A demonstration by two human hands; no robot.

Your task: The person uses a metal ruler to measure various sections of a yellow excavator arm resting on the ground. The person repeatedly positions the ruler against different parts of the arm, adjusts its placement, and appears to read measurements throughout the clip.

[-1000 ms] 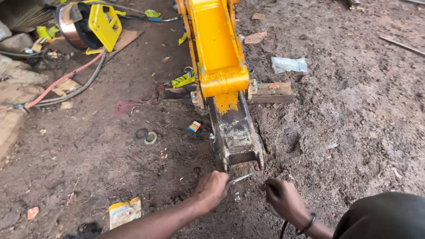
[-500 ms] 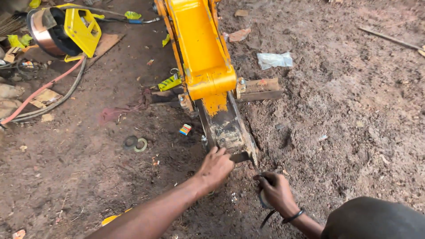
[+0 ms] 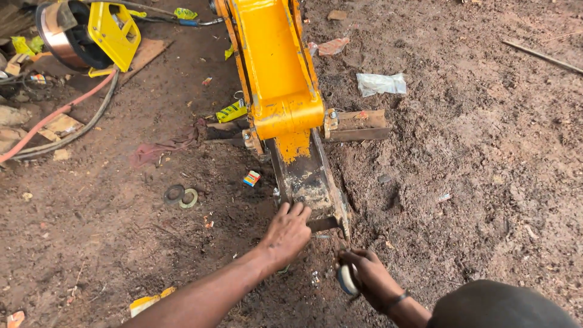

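A yellow-painted steel arm (image 3: 276,67), channel-shaped with raised side plates, is laid lengthwise on the floor (image 3: 473,182) of dark, clumped, damp-looking earth. From its near end a bare, rust-stained and mud-caked metal blade (image 3: 310,182) is extended, narrow and flat, ending in a square edge. The left hand (image 3: 286,234) is laid on the blade's near left edge, fingers spread and open, nothing gripped. The right hand (image 3: 364,273) is curled shut around a small rounded object (image 3: 347,279) with a pale face, just beside the blade's tip; what it is cannot be told. A short rusty steel bar (image 3: 358,124) is jutted out from the arm's right side. To the left of the blade lie two flat rings (image 3: 181,195), a small coloured packet (image 3: 251,178) and a reddish rag (image 3: 161,149). At the far left corner, a yellow wire-spool housing (image 3: 91,33) and hoses (image 3: 67,118) are crowded together. Open, bare earth is left to the right of the blade.
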